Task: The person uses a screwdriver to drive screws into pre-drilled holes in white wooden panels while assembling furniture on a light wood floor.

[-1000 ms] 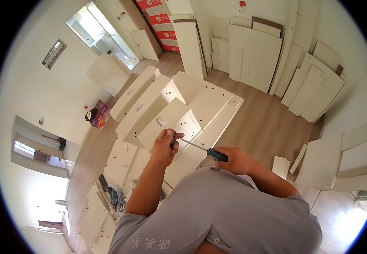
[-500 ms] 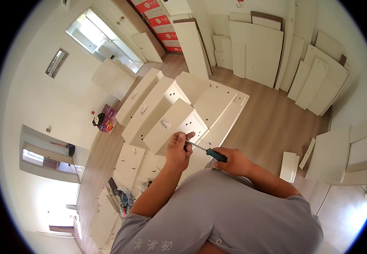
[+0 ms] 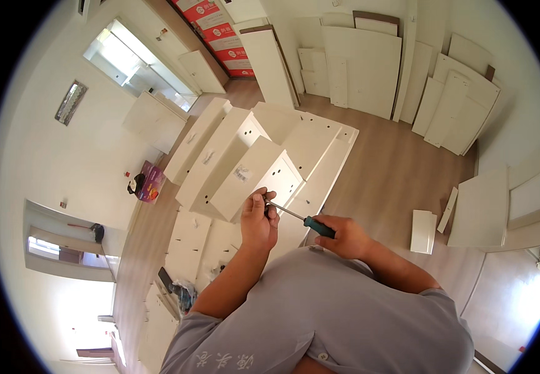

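Observation:
In my right hand [image 3: 343, 235] is a screwdriver [image 3: 317, 226], its dark green handle wrapped by the fingers. The thin metal shaft points left and up toward my left hand [image 3: 259, 218]. That hand is closed, fingertips pinched near the shaft's tip around something small and dark that I cannot make out. Just beyond both hands stands a white drawer box [image 3: 251, 177], with a label on its panel and dark holes in its side. Two similar white boxes [image 3: 212, 156] are lined up behind it.
White panels [image 3: 189, 240] with upright pegs lie to the left, beside a clear plastic bag [image 3: 184, 293]. More boards [image 3: 363, 68] lean along the far wall. A purple box [image 3: 152, 181] sits by the left wall. Small white panels [image 3: 423, 230] are on the wood floor [image 3: 388, 168] at right.
The surroundings have shifted slightly left and upward in the view as my head turned. Both hands keep their grip, with the screwdriver tip still at my left fingers.

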`<state>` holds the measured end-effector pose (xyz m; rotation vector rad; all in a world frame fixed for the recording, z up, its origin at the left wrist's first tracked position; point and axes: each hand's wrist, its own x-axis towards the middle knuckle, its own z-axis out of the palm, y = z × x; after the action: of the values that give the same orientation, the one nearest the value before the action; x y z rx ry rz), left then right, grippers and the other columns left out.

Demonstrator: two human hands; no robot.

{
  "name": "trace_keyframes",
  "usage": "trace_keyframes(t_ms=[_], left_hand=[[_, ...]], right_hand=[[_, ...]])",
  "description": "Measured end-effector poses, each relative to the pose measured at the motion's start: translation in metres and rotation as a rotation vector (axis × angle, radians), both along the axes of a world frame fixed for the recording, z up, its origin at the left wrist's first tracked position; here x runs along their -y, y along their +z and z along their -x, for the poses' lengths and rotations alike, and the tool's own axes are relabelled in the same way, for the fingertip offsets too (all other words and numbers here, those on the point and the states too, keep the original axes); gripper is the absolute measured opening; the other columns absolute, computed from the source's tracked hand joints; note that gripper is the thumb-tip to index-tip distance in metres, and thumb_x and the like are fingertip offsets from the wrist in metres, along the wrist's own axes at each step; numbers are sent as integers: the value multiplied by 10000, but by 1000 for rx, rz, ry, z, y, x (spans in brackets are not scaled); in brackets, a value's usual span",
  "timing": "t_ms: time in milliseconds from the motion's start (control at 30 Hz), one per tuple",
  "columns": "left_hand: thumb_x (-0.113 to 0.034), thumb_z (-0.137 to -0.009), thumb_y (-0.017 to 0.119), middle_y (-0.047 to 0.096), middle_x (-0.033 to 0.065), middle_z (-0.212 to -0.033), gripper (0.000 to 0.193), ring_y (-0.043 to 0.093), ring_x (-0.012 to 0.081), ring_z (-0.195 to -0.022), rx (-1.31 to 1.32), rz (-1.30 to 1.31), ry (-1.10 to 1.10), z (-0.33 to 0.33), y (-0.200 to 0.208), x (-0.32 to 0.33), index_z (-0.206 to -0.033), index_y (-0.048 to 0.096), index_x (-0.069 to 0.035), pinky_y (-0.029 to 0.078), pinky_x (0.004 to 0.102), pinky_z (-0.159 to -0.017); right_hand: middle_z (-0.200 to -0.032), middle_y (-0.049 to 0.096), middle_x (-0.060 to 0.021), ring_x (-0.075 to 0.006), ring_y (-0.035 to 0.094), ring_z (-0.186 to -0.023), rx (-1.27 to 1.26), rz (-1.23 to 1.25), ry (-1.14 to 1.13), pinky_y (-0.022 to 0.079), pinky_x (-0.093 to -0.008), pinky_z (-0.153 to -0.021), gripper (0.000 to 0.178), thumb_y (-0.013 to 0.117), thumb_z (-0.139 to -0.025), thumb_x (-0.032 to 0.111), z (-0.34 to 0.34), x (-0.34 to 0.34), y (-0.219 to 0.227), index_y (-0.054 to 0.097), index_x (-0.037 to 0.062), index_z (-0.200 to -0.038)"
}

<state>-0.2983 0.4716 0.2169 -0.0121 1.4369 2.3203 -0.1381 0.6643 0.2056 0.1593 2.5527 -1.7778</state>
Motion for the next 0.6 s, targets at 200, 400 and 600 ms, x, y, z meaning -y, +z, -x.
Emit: trace_keyframes(t_ms=[200,400,600], left_hand=[[-242,-1134,514,700,147,-1161,257,491,109,-570,-223,220,-14,3,-14,7,-1243,583,-20,415,257,-500],[-180,-1123,524,725,177,-1150,240,544,112,-602,-260,194,-117,9,-18,11,-1270,591,-2,437,248,-515],[-135,-1118,504,734,104,-983,279,525,65,-604,-409,385,-119,12,7,19,-1348,591,-1,436,221,-525]], right_hand=[[-1080,698,-127,-343,687,-954,-143,-373,-194,563,-417,-828,454,767,-897,214,-7,26,-5,641,123,-1324],[-1040,679,-121,-278,686,-926,-131,-148,-273,559,-381,-816,449,808,-873,182,-10,29,-34,609,74,-1262],[-1125,697,-156,-299,704,-997,-79,116,-318,555,-397,-881,482,808,-891,224,-3,12,-70,592,68,-1293]])
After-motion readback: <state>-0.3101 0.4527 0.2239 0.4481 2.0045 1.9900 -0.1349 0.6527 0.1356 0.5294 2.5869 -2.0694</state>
